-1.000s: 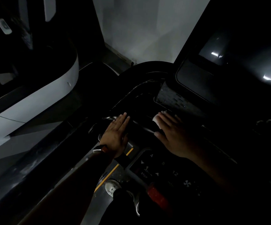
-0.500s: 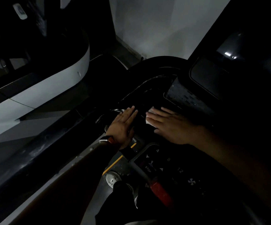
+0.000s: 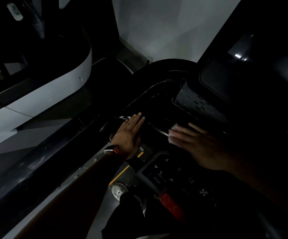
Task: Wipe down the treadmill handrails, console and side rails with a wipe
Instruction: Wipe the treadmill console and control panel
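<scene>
On the treadmill console (image 3: pixel 179 171), the left hand (image 3: pixel 129 133) lies flat, fingers together, and the right hand (image 3: pixel 200 147) presses a wipe (image 3: pixel 171 135) with straight fingers.

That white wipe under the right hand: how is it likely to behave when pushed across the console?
The small white wipe is probably limp: it lies flattened beneath the straight fingers of the right hand. Likely very light, since those fingers nearly cover it. On the glossy black console it may slide easily or bunch.
</scene>
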`<action>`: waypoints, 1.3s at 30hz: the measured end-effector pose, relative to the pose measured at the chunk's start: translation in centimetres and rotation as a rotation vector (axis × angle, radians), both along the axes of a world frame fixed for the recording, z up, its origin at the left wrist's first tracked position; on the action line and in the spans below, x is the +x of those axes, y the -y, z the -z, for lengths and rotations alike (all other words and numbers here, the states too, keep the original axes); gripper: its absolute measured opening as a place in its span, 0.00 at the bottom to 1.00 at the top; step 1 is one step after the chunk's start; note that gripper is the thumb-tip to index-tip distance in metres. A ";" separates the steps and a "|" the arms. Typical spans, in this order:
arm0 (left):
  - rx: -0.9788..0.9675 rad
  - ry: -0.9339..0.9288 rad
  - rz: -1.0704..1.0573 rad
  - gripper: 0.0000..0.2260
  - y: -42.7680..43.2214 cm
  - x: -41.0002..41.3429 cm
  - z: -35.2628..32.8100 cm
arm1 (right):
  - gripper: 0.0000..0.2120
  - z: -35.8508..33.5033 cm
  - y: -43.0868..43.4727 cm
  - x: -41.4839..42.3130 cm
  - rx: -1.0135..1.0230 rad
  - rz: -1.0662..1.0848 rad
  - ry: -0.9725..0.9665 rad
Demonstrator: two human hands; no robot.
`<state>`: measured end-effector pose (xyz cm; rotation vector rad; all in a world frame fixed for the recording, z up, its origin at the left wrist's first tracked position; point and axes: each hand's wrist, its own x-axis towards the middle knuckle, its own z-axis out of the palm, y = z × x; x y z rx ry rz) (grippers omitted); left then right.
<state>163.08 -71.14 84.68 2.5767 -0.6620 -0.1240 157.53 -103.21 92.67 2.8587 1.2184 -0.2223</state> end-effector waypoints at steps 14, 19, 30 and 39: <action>-0.008 -0.020 -0.001 0.33 -0.2 0.1 0.3 | 0.27 0.8 -1.3 -2.2 0.182 0.414 -0.067; 0.004 -0.009 0.003 0.32 -0.1 0.2 0.4 | 0.37 0.4 -3.9 1.9 0.111 0.486 -0.105; 0.027 -0.013 -0.001 0.31 -0.3 0.2 0.7 | 0.36 0.7 -0.2 -0.7 0.163 0.625 0.000; 0.083 0.009 -0.012 0.31 0.5 0.1 0.1 | 0.44 0.1 -2.2 4.5 -0.028 0.612 0.029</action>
